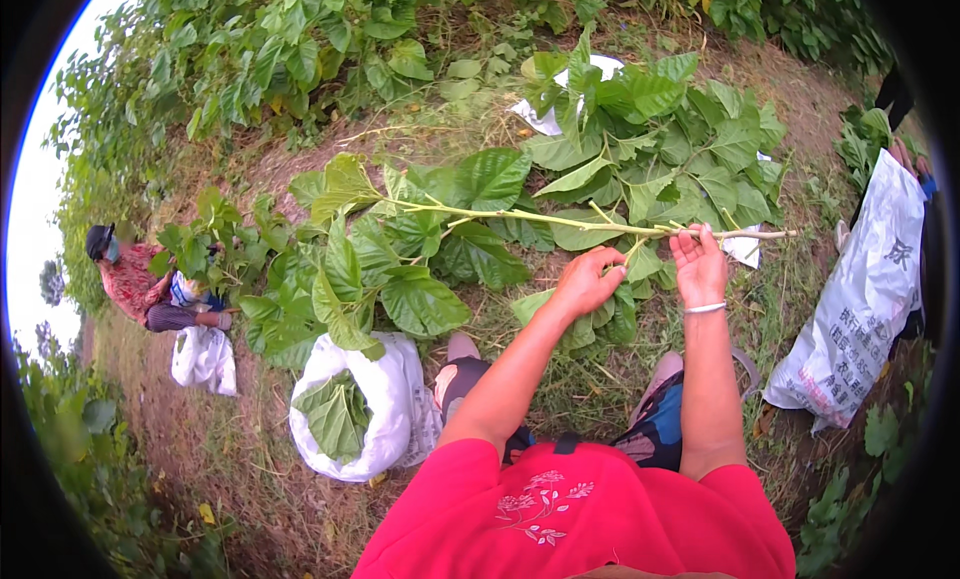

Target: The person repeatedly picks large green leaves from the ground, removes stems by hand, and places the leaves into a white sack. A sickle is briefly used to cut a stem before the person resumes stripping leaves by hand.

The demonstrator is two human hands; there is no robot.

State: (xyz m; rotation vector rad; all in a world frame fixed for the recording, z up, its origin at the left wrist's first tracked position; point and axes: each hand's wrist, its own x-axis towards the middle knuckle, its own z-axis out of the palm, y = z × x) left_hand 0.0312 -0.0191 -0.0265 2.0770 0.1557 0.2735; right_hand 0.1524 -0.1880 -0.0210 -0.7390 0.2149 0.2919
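A long leafy branch (560, 219) stretches across in front of me, its cut end at the right and big green leaves at its left end. My right hand (700, 267), with a white bracelet at the wrist, is closed round the branch near the bare right end. Just below the branch, my left hand (590, 281) pinches a thin leaf stalk (632, 250). Several leaves hang beneath its fingers; I cannot tell whether they are held too. Left of my feet stands a white sack (395, 399), its mouth rolled open, with green leaves (335, 416) inside.
A pile of leafy branches (690, 164) lies ahead, partly over white sacking (540, 117). At the right a full white printed sack (860, 289) stands beside another person. Farther left a person in a red patterned top (130, 282) sits by a white sack (205, 361). Leafy bushes (260, 49) line the back.
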